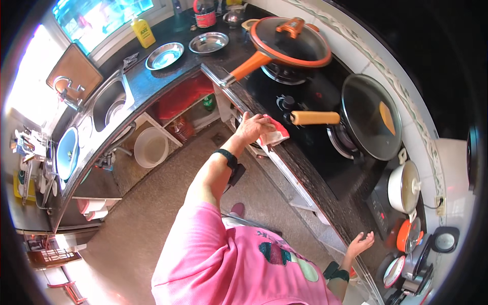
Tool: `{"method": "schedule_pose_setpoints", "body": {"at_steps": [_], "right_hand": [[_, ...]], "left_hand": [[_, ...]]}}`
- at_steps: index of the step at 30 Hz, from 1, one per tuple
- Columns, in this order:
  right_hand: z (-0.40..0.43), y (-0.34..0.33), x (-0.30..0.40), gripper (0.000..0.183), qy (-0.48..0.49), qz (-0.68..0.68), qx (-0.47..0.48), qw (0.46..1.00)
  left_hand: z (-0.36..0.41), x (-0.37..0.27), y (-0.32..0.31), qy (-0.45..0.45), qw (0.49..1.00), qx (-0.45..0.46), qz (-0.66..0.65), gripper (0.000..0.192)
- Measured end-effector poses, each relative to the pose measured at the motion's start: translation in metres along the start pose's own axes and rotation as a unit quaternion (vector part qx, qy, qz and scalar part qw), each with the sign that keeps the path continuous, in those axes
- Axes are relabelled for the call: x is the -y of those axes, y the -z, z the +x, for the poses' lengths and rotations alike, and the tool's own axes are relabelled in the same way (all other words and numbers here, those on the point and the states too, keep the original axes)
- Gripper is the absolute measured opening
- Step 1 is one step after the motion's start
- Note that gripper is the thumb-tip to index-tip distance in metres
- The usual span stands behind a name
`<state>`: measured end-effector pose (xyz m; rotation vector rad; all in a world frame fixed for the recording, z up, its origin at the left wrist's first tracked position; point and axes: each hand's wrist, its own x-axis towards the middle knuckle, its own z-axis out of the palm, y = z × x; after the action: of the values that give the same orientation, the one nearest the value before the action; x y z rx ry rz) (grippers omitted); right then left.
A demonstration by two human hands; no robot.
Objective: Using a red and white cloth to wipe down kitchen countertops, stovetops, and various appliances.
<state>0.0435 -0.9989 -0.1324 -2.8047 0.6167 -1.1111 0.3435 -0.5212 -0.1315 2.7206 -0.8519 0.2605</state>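
Note:
My left hand holds a folded red and white cloth. It presses the cloth on the dark stone counter edge, in front of the black glass gas stove. Just beyond the cloth is a stove knob, and above that edge reaches the wooden handle of a lidded pan. Farther right, my right hand is empty with its fingers apart, over or at the counter's front edge; whether it touches is unclear.
An orange-handled wok with a glass lid covers the far burner; its handle juts past the counter edge. A glass-lidded pan occupies the nearer burner. White and orange pots stand rightward. Two metal plates lie near the sink.

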Motion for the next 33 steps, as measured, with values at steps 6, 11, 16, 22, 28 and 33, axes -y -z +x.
{"method": "schedule_pose_setpoints", "body": {"at_steps": [6, 11, 16, 22, 28, 33], "right_hand": [[0.016, -0.039, 0.119, 0.022, 0.085, 0.238, 0.275, 0.927], [0.032, -0.082, 0.252, 0.011, 0.313, 0.303, 0.367, 0.822], [0.035, -0.136, 0.377, 0.006, 0.429, 0.387, 0.36, 0.733], [0.033, -0.167, 0.513, 0.011, 0.457, 0.47, 0.292, 0.697], [0.042, -0.208, 0.597, 0.014, 0.359, 0.478, 0.173, 0.783], [0.071, -0.234, 0.635, 0.017, 0.292, 0.423, 0.108, 0.851]], "left_hand": [[0.006, 0.067, 0.008, 0.136, 0.99, -0.038, -0.026, 0.031], [-0.031, 0.062, -0.006, 0.323, 0.884, -0.174, -0.291, 0.011], [-0.152, 0.075, -0.03, 0.352, 0.758, -0.068, -0.545, 0.015], [-0.193, 0.106, 0.056, 0.501, 0.555, -0.208, -0.631, 0.018], [-0.181, 0.188, 0.064, 0.483, 0.713, -0.331, -0.386, 0.016], [-0.111, 0.237, 0.093, 0.45, 0.865, -0.22, 0.015, 0.028]]}}
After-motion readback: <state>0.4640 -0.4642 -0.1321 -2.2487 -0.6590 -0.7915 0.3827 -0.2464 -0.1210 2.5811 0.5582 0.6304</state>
